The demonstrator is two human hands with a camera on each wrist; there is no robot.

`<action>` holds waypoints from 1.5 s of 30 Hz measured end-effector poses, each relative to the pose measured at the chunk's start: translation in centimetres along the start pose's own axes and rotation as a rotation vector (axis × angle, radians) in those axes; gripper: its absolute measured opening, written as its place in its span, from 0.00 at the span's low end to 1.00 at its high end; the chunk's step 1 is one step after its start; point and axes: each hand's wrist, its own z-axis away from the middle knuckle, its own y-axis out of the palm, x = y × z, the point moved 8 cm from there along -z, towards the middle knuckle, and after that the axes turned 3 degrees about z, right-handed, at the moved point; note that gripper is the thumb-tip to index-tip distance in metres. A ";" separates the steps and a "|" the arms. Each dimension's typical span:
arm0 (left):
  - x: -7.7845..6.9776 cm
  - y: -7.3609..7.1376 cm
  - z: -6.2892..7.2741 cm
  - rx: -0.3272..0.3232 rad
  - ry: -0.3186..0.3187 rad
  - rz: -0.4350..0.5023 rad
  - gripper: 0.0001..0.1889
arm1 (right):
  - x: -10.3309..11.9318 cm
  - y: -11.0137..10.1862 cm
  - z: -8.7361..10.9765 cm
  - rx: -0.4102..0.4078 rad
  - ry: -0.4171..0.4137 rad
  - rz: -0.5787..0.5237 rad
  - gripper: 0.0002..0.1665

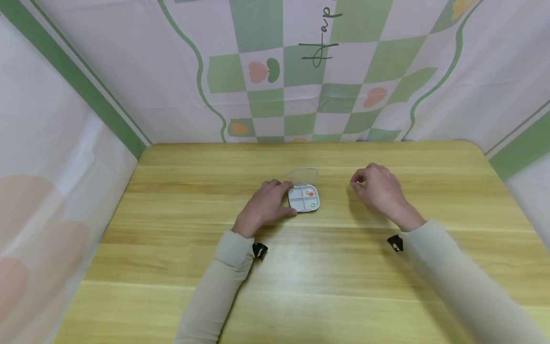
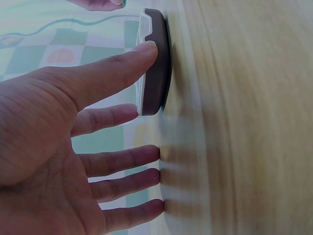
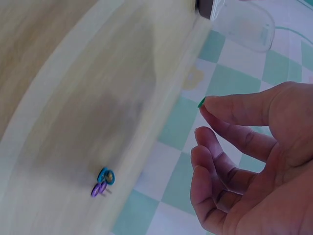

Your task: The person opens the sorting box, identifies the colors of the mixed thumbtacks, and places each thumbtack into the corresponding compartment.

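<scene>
A small four-compartment case (image 1: 303, 198) lies on the table with its clear lid (image 1: 303, 176) raised at the back. Its right-hand compartments hold an orange-red trinket (image 1: 310, 192) and a green one (image 1: 312, 204). My left hand (image 1: 267, 203) holds the case by its left end, thumb at the front side and index finger at the back; the other fingers are straight, tips at the tabletop. To the right of the case, my right hand (image 1: 380, 191) pinches a small green piece (image 3: 201, 102) between thumb and index finger, above the table. Most of the piece is hidden by the fingertips.
On the wooden table (image 1: 172, 215) near my right hand lie a blue ring-shaped trinket (image 3: 106, 176) and a purple one (image 3: 99, 189), with thin posts like stud earrings. A green-and-white checked cloth (image 1: 301, 100) hangs behind the table's back edge.
</scene>
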 end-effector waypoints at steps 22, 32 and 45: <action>0.0 0.1 0.0 -0.004 0.001 0.011 0.38 | 4.8 2.0 0.2 0.012 -0.090 0.013 0.04; 0.0 0.1 0.0 -0.011 0.013 0.003 0.39 | 6.6 2.6 0.4 0.018 -0.139 0.002 0.05; 0.0 0.0 0.0 -0.008 0.015 -0.008 0.39 | 8.2 4.0 0.5 0.012 -0.195 0.011 0.05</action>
